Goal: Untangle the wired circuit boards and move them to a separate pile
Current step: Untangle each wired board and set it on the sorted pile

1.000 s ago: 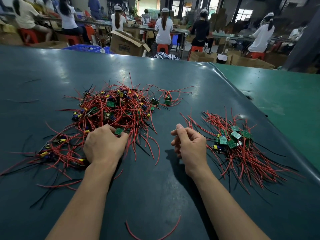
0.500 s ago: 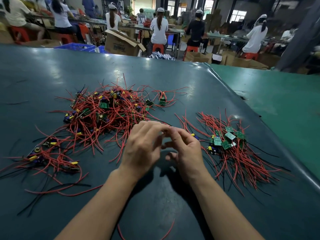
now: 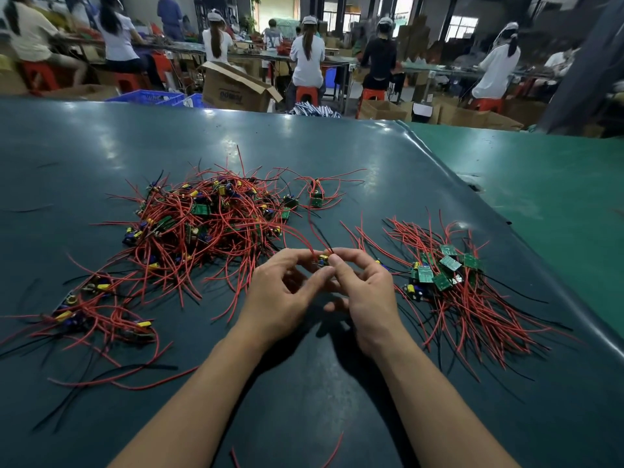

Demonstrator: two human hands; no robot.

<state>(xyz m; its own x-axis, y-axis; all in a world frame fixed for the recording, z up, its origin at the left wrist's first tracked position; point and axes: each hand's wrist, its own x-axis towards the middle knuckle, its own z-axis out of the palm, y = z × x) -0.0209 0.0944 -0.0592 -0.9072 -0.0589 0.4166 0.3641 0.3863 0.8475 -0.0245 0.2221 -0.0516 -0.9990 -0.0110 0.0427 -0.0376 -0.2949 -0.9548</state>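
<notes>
— Head view, nearest first: what do the hands hold?
— A small circuit board (image 3: 323,260) with a yellow part, pinched between the fingers of the left hand (image 3: 283,292) and right hand (image 3: 363,292), just above the dark glossy counter (image 3: 304,383). Thin red wires rise from it.
— And beyond?
— Left, a tangled pile (image 3: 209,224) of bent red and black wires and green boards. Right, the sorted pile (image 3: 445,275), flat green rectangles with wires fanned toward the viewer.

Dim workshop, long benches (image 3: 304,59), perhaps windows (image 3: 466,23)
</notes>
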